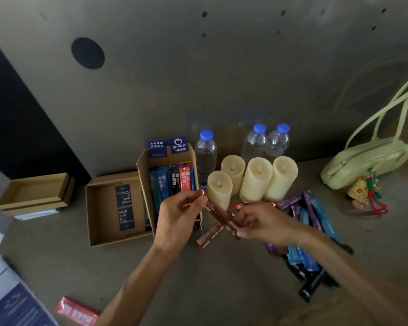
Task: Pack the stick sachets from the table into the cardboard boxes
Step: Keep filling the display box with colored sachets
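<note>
A brown stick sachet (218, 214) hangs above the table between both hands. My left hand (179, 214) pinches its upper end, and my right hand (264, 223) grips its lower end. Just left of the hands stands an open cardboard box (143, 170) holding several upright blue, black and red sachets. A second brown sachet (209, 236) lies on the table under the hands. A pile of purple, blue and black sachets (309, 234) spreads out to the right. One red sachet (77, 311) lies near the front left edge.
A shallow open box (97, 212) with black cards sits left of the sachet box. Another lidded box (36, 194) stands further left. Behind the hands are several cream candles (257, 180) and three water bottles (205, 156). A pale green handbag (367, 161) rests at the right.
</note>
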`<act>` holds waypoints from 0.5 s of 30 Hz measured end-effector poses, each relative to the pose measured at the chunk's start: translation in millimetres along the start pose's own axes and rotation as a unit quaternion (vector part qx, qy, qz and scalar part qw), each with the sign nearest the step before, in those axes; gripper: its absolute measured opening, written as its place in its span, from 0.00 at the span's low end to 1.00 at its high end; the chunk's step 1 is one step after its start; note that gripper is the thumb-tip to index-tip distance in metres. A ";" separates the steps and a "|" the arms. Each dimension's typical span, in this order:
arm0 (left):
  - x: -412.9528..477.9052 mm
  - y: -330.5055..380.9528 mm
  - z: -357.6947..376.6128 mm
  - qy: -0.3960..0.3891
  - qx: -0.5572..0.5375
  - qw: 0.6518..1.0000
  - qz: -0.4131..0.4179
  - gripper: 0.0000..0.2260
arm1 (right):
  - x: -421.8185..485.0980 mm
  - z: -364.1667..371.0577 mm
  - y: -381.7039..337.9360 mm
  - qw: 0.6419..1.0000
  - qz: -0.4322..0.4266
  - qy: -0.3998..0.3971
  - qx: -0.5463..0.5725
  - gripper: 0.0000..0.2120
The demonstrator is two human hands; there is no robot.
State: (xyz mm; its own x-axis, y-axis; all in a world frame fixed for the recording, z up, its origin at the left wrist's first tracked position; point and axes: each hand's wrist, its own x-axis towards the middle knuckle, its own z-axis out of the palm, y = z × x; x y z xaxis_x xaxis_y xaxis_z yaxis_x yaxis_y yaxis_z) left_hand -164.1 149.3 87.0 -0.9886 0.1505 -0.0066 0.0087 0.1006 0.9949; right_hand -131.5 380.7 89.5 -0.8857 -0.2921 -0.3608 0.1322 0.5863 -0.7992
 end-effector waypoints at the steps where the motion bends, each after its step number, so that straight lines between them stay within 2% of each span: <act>1: 3.0 1.5 -2.3 0.000 0.019 1.000 0.006 0.03 | 5.2 14.0 -0.4 1.000 -0.011 0.006 0.015 0.05; 6: 10.7 5.9 -13.0 0.013 0.051 0.999 0.007 0.03 | 30.2 59.0 -12.4 0.991 -0.028 0.107 0.076 0.05; 9: 8.2 -8.2 -16.1 0.025 0.097 0.995 -0.014 0.03 | 43.8 68.3 -18.1 0.989 -0.032 0.117 0.087 0.07; 12: 16.9 -18.7 -24.9 0.070 0.117 0.991 -0.013 0.03 | 53.4 73.5 -13.4 0.992 -0.013 0.112 0.065 0.06; 15: 36.4 -19.3 -29.8 0.081 0.154 0.985 -0.013 0.04 | 62.5 74.8 1.6 0.986 0.010 0.167 0.004 0.06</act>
State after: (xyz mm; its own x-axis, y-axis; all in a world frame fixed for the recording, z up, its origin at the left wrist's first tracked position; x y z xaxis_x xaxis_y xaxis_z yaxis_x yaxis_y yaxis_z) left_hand -204.7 123.5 70.6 -0.9999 -0.0116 0.0092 0.0038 0.3989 0.9170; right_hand -153.3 306.9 29.7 -0.9800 -0.0145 -0.1985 0.1530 0.5829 -0.7980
